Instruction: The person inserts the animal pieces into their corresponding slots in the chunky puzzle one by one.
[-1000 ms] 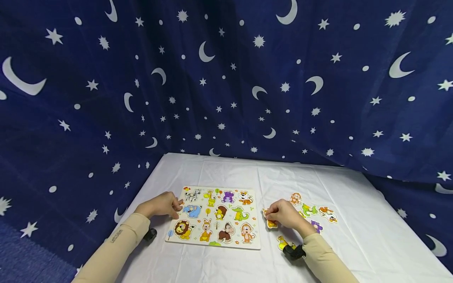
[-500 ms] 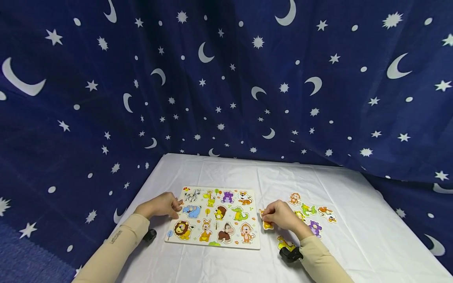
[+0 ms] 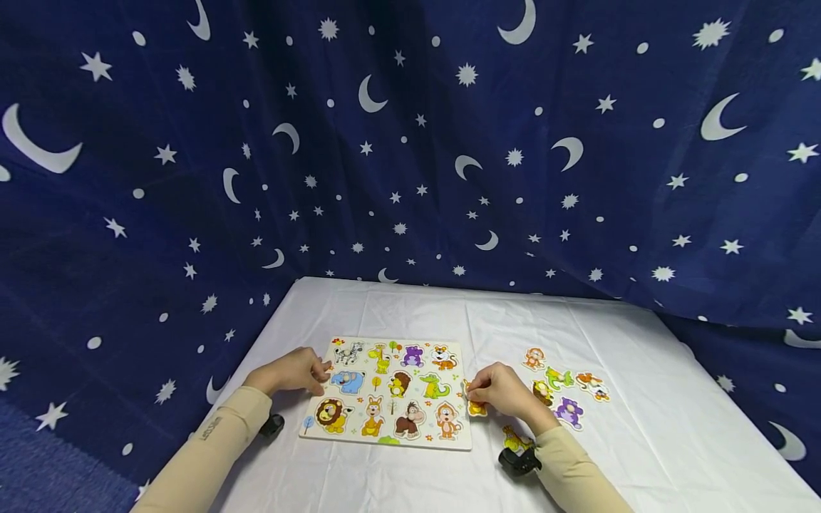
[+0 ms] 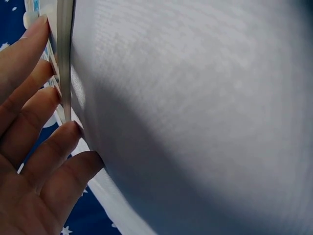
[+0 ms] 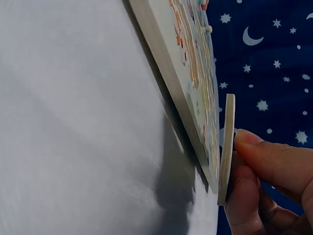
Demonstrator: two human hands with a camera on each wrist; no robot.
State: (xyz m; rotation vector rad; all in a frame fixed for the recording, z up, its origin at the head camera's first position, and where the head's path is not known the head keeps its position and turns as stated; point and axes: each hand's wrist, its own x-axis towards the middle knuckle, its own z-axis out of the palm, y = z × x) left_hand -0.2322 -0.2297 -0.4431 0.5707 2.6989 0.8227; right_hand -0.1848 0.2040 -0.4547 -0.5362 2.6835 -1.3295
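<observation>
The wooden animal puzzle board (image 3: 417, 365) lies flat on the white-covered table. My left hand (image 3: 296, 370) rests at its left edge; in the left wrist view, loosely extended fingers (image 4: 43, 152) touch the board's side. Just off the right edge, my right hand (image 3: 503, 390) pinches an orange-and-yellow animal puzzle piece (image 3: 477, 409), its picture partly covered by the fingers. The right wrist view shows this puzzle piece (image 5: 226, 152) edge-on between thumb and fingers, raised beside the board. A blue elephant piece (image 3: 348, 383) with a knob sits in the board.
Loose animal pieces lie on the right: a monkey (image 3: 534, 358), a green crocodile (image 3: 560, 377), a purple hippo (image 3: 569, 412), a lion (image 3: 542, 392) and others. A yellow piece (image 3: 514, 439) lies near my right wrist. A dark starry curtain (image 3: 410, 142) hangs behind the table.
My right hand has moved left with the pinched puzzle piece, closer to the board's right edge, uncovering the lion and hippo pieces. The left hand has stayed in place.
</observation>
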